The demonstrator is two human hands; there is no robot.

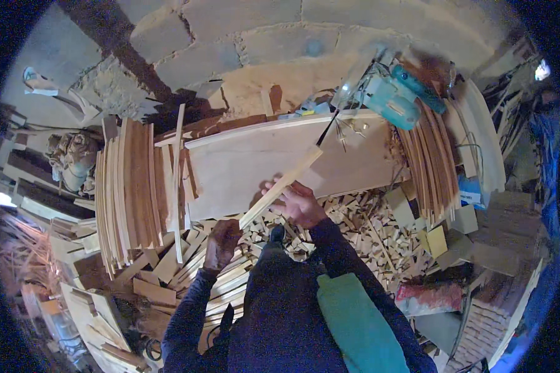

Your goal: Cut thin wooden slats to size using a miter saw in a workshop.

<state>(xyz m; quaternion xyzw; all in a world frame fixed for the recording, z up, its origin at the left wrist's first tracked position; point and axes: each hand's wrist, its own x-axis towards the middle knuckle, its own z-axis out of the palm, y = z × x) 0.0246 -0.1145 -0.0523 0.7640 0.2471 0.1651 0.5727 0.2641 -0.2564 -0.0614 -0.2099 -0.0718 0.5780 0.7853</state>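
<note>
A pale wooden strip slants up and away to the right over a light board that serves as a bench top. Closed around its near end is my left hand. Farther along, my right hand holds the strip from below and the right, fingertips showing on its far left side. The strip's far end lies by a dark, thin metal part below a teal power saw at the back right of the bench.
Bundles of long wooden strips lie across the bench's left end, and another stack lies at its right. Many small wood offcuts are heaped below the front edge. A block wall stands behind.
</note>
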